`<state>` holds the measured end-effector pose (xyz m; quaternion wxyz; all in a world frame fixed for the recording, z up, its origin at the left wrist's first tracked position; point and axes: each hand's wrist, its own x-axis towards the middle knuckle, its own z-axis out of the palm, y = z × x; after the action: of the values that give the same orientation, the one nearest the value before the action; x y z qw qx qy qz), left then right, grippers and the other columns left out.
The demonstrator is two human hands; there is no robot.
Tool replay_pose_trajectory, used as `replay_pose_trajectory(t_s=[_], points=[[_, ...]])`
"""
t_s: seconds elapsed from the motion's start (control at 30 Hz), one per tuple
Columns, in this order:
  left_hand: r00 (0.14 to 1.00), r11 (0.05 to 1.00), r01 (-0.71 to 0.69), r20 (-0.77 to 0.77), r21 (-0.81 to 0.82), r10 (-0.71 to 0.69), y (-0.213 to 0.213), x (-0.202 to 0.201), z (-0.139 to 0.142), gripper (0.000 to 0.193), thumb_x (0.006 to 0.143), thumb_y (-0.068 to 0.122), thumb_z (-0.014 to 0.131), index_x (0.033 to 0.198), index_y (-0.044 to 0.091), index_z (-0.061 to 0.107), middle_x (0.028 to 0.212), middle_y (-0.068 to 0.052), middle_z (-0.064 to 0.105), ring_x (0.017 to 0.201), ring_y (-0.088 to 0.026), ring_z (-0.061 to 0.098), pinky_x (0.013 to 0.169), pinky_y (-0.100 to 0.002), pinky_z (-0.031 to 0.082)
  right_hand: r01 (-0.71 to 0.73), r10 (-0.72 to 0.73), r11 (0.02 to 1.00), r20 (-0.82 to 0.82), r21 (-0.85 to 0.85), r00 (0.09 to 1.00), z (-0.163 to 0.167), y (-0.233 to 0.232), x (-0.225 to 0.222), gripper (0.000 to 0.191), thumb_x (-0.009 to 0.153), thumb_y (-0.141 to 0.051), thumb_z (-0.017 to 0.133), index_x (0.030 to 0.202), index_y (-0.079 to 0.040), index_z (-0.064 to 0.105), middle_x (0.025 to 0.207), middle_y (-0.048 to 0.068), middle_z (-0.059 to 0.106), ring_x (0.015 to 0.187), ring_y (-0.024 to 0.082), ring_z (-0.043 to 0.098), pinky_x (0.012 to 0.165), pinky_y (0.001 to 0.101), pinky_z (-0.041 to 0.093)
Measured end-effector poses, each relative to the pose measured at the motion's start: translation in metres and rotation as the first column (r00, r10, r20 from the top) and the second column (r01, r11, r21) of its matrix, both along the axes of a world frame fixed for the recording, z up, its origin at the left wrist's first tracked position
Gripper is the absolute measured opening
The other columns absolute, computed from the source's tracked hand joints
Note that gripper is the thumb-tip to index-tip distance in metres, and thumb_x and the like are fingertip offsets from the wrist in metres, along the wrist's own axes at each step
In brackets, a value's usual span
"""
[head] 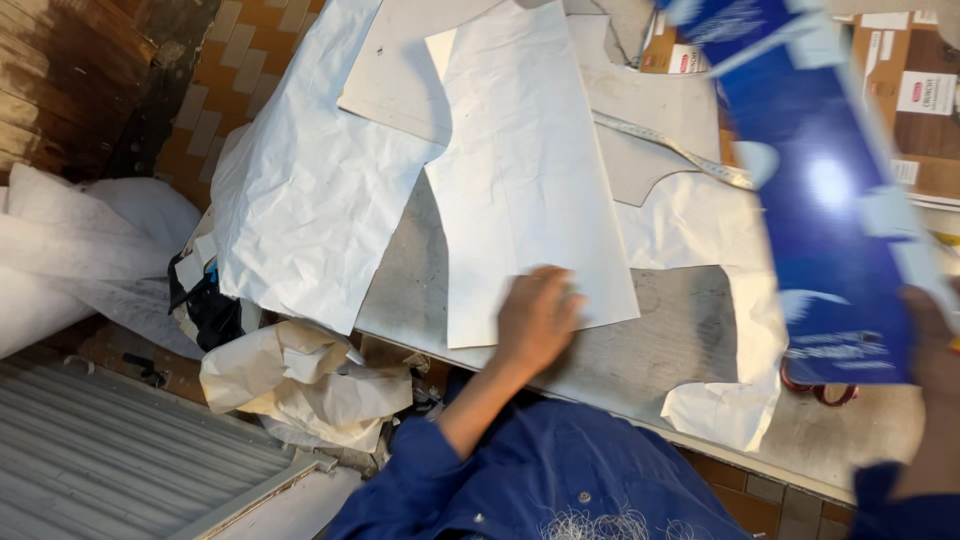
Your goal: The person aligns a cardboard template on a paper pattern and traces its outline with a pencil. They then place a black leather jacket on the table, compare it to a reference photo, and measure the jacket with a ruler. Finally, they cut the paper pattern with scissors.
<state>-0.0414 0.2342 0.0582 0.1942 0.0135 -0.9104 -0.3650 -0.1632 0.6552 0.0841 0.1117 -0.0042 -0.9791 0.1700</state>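
— Grip first: which hand holds what?
— Left hand [537, 318] lies flat, fingers spread, pressing the near edge of the white paper sheet [525, 170] on the desk [660, 350]. Right hand [935, 370] clasps the blue glossy board [825, 190], tilted just right of that sheet.
— Step?
— Pinning the sheet, I judge (creased, long, rectangular); next calls for lowering the board squarely beside it, the left hand holding firm.

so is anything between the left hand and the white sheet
Nothing visible: the left hand lies flat on the white sheet at its near edge. The right hand holds a blue board off to the side.
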Motion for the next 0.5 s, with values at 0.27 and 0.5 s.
replay_pose_trajectory(t_s=[0.27,0.5], points=[[0.767,0.824,-0.47,0.315,-0.318,0.559,-0.085,0.023,-0.08,0.107,0.066,0.054,0.089,0.143,-0.002,0.04,0.137,-0.024,0.05,0.133,-0.043,0.044,0.106,-0.059,0.04,-0.01,-0.004,0.985,0.082,0.175,0.997,0.001,0.113,-0.062,0.037,0.088,-0.012,0.078,0.123,-0.007,0.069,0.114,0.017,0.068,0.107,0.031,0.065,0.088,0.0432,0.054],[0.819,0.862,-0.418,0.292,-0.286,0.494,-0.037,-0.016,-0.113,0.093,0.066,0.04,0.091,0.14,-0.002,0.054,0.137,-0.026,0.053,0.124,-0.042,0.053,0.102,-0.053,0.046,0.149,-0.136,0.984,-0.127,0.102,0.983,-0.043,0.248,-0.051,0.043,0.084,0.0,0.069,0.125,-0.01,0.068,0.113,0.019,0.067,0.107,0.039,0.063,0.086,0.0504,0.053]])
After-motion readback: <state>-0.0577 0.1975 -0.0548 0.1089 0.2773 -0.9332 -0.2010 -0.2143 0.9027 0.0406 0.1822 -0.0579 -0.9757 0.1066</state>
